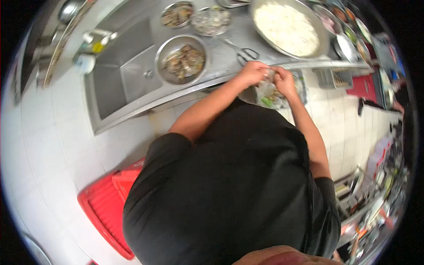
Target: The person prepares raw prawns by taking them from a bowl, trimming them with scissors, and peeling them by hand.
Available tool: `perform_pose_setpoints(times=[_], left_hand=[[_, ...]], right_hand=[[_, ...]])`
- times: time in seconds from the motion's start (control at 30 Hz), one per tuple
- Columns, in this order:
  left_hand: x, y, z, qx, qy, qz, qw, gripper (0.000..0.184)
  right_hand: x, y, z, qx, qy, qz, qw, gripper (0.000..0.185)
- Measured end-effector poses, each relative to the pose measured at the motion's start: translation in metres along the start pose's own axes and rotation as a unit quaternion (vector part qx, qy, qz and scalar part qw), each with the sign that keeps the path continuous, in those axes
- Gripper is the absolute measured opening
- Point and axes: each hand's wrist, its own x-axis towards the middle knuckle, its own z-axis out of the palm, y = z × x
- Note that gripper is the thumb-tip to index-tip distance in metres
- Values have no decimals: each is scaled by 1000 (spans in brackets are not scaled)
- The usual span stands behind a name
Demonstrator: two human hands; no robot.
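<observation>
My left hand [255,73] is closed in a pinch at the counter's front edge. Close against it, my right hand [284,82] is closed too, fingertips meeting those of the left. Whatever they pinch is too small and blurred to name. Below them stands a lined bin [301,90] with pale and green scraps inside. Scissors with dark handles [247,54] lie on the counter just beyond my left hand. To the left, a steel bowl [160,70] holds brownish pieces that look like shellfish. Behind it are a bowl of greyish pieces [212,20] and a bowl of brown pieces [177,14].
A steel sink [126,73] is set into the counter at left. A large basin [324,42] of white food stands at the back right, with several small bowls [346,47] beyond. A grey basket [326,78] is at right; red crates [104,207] sit on the floor behind me.
</observation>
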Motion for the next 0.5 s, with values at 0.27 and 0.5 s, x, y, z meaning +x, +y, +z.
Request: perform_pose_setpoints(times=[0.27, 0.5], left_hand=[[1, -11, 1, -32, 3, 45, 998, 32], [3, -9, 22, -10, 35, 94, 995, 40]], right_hand=[[-18, -14, -11, 314, 29, 156, 936, 24], [-23, -27, -7, -50, 168, -74, 982, 18]])
